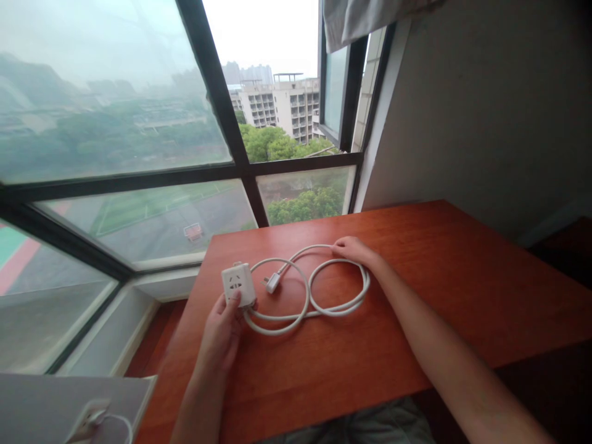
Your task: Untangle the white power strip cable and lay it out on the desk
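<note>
My left hand (226, 320) is closed around the lower edge of a white power strip (239, 283), thumb on its front beside the socket holes. The strip is tilted up off the table at the left. Its white cable (308, 290) lies in loose loops across the tabletop. Inside the left loop rests the white plug (272, 282), its prongs pointing left. At the far side of the right loop, my right hand (354, 250) pinches the cable between thumb and fingers.
The reddish-brown wooden table (444, 283) stands against a window with dark frames (245, 166); one pane is open at the upper right. A grey curtain (356, 21) hangs above. At the lower left, a wall socket (90, 419) holds a plugged-in white lead.
</note>
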Available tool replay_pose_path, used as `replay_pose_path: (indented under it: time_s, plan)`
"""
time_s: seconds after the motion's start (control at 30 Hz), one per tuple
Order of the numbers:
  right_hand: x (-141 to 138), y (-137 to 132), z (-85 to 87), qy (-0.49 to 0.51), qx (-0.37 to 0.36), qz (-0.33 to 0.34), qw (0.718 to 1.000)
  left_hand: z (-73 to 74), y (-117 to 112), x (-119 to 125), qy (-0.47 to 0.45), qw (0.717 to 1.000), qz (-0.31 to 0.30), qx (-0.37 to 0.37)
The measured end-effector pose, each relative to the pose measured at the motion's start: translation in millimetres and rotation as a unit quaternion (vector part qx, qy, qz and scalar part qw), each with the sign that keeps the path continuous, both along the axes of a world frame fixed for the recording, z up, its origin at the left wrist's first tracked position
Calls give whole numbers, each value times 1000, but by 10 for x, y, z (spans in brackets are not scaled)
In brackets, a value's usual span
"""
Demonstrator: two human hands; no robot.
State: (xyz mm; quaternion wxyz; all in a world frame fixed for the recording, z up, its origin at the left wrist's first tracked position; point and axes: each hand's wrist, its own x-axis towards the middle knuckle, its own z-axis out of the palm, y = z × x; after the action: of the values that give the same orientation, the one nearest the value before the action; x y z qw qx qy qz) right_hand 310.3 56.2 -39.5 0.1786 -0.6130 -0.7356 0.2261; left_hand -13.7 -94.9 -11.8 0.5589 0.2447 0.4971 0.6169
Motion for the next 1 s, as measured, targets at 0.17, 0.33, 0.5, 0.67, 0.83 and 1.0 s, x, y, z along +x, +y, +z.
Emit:
replay_pose_path:
  time_s: [0.17,0.33,0.5,0.67,0.83,1.0]
  plan:
    - [128,45,-172,115,43,-69,990,-24,75,-43,39,999,3,-26]
    - [480,-159,-394,155,73,-165,971,-60,253,-62,102,995,13,-15]
    - [759,-343,-435,195,37,-221,955,-99,486,-75,172,985,11,-20]
    - [852,-522,-284,279,-64,-173,942,-98,724,-157,322,946,4,-45]
    - [815,-596,-209,290,-52,-181,938,-134,971,-299,521,850,-67,-46]
    - [799,-626,-165,352,-35,-164,921,-186,1042,-343,657,742,-108,-76]
